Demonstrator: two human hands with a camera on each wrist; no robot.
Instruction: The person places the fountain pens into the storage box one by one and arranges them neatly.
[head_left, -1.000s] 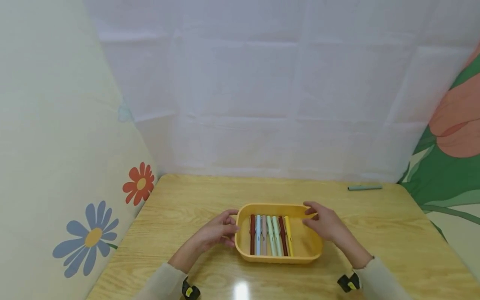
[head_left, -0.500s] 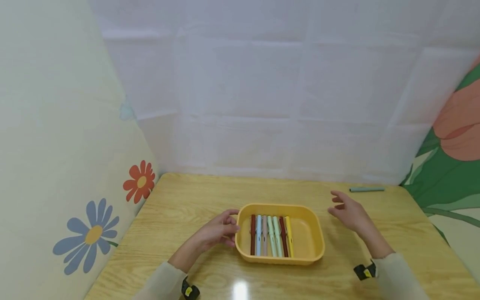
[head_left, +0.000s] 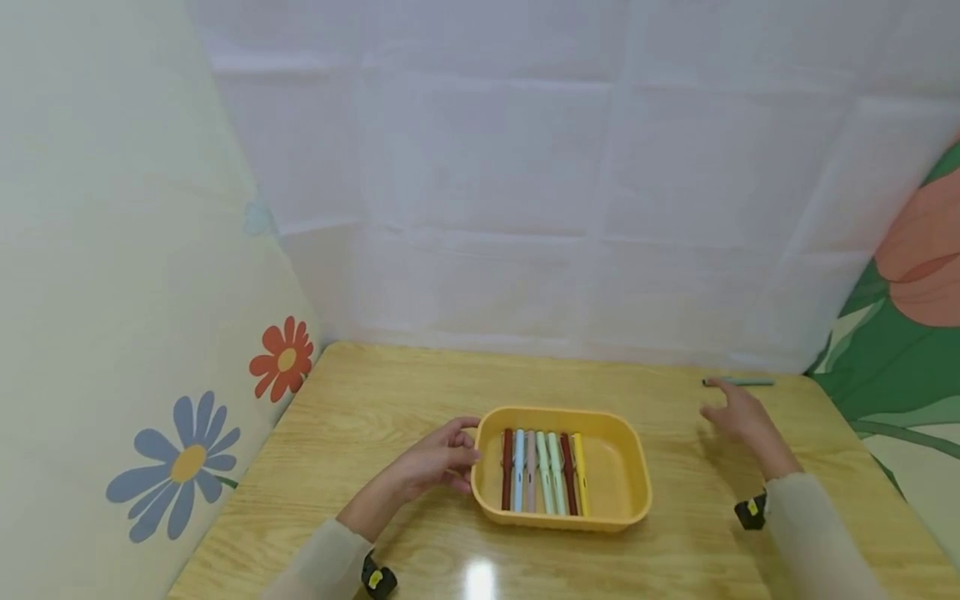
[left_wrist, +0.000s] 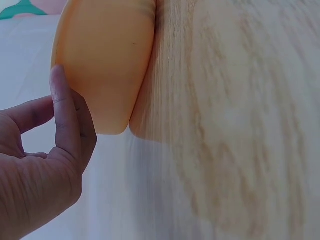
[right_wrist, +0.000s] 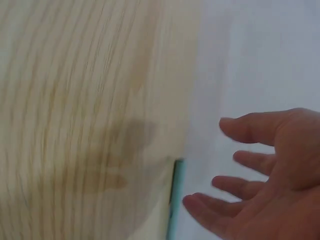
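The yellow tray (head_left: pixel 637 500) stands on the table, with several pens (head_left: pixel 544 472) side by side in it: dark red, light blue, pinkish grey, pale green and yellow. My left hand (head_left: pixel 435 460) rests its relaxed fingers against the left end of the tray; in the left wrist view a fingertip (left_wrist: pixel 59 77) touches the outer wall near the rim. Toward the back right, my right hand (head_left: pixel 741 414) hovers with its fingers apart, close to a teal pen (head_left: pixel 753 382) lying alone. Part of that pen is behind the hand in the head view; the right wrist view shows nothing held.
The wooden table (head_left: pixel 405 383) ends at a white cloth (head_left: pixel 480 208) hanging behind it. Flower-printed walls (head_left: pixel 180 317) flank both sides. The right part of the tray holds no pens.
My right hand has left the tray's right rim and moved right and away from me to the teal pen. The left hand stays at the tray.
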